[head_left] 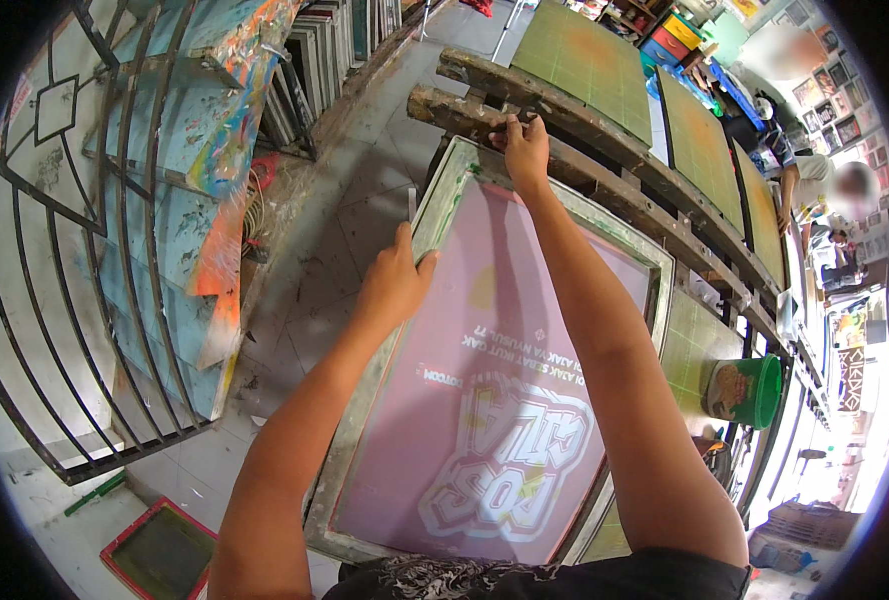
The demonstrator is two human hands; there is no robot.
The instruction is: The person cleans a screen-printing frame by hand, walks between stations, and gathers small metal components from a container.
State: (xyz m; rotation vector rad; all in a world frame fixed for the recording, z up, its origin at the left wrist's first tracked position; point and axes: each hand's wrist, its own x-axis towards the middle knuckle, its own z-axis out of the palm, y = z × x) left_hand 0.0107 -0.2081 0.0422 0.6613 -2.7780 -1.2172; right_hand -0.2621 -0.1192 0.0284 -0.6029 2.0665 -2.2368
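Pink screen: the big wooden frame (351, 450) with pink mesh (420, 425) and pale lettering fills the middle of the view, tilted along the desk (445, 108) with its green boards (587, 75)
Left hand: this hand (393, 282) is curled over the frame's left rail, thumb on the inner side
Right hand: fingers of this hand (525, 150) are drawn in narrow by the top rail; I can't tell what they pinch
Good handling: I'd say steady both rails evenly, with thumbs kept off the mesh and its lettering
Green bucket: this bucket (770, 392) sits right of centre, its contents hidden from me
Drawers: yellow, red and blue drawers (670, 40) at upper right, insides unseen
Storage rack: a rack at upper left holds frames standing on edge (315, 75)
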